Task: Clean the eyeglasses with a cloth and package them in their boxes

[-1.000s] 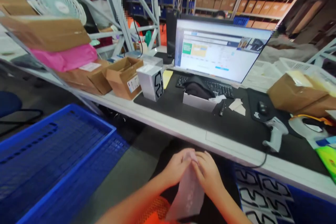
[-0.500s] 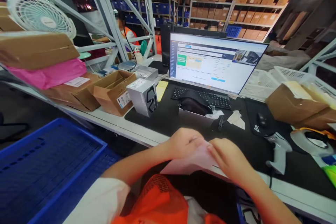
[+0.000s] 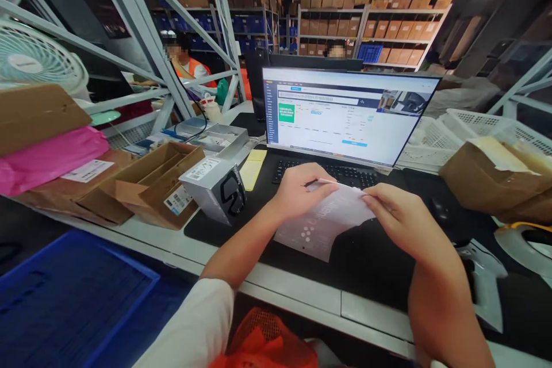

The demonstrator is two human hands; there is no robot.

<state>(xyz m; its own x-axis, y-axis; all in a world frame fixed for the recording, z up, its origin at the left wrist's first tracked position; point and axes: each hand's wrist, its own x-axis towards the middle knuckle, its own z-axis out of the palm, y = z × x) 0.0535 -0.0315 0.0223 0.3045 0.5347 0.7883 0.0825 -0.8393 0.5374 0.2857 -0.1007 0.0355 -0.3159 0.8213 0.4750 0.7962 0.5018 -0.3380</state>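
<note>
A translucent white plastic bag (image 3: 317, 227) with pale lettering and dots is stretched between my hands above the black desk mat. My left hand (image 3: 302, 187) pinches its upper left edge between thumb and fingers. At the upper right corner, my right hand (image 3: 394, 207) grips the bag the same way. Behind my hands lies a black keyboard (image 3: 284, 169), partly covered by them. To the left stands a grey box (image 3: 213, 190) with a black looped design and a label on top. The black pouch seen earlier is hidden behind my hands.
A monitor (image 3: 328, 109) stands behind the keyboard. Open cardboard boxes (image 3: 168, 175) and a yellow paper pad (image 3: 253, 169) are at left, with a blue crate (image 3: 77, 299) below. At right are a barcode scanner (image 3: 485, 282), a mouse (image 3: 439, 208) and a tape roll (image 3: 526, 241).
Both hands have risen and moved forward over the desk with the bag. They are farther apart, and the bag is now spread out with its print showing. The view has shifted too.
</note>
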